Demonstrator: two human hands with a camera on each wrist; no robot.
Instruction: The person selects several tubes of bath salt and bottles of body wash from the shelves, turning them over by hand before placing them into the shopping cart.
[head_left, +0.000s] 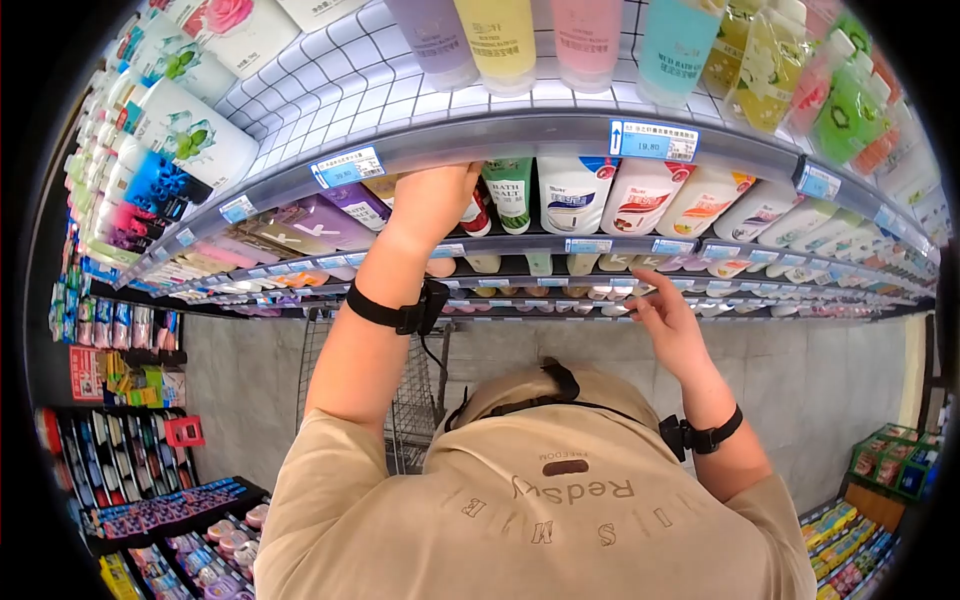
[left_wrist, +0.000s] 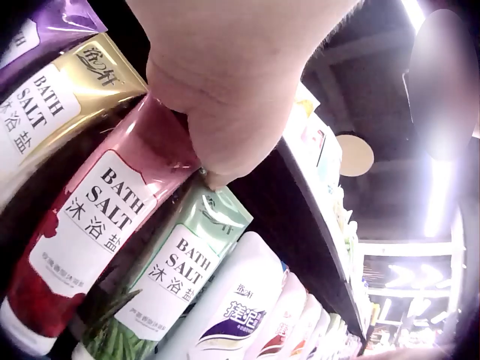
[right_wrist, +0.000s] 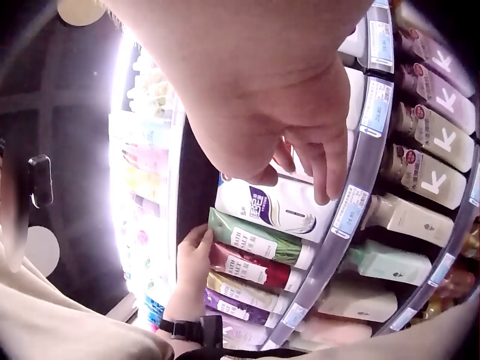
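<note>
The left hand (left_wrist: 225, 90) reached up into the shelf (head_left: 520, 135), apparently gripping the red bath salt tube (left_wrist: 90, 225); the right hand (head_left: 665, 320) hovered relaxed, fingers apart, holding nothing.

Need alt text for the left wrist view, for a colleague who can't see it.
The left hand grips the top of a red bath salt tube on a store shelf. A gold tube lies on one side of it and a green tube on the other, then white tubes along the row.
</note>
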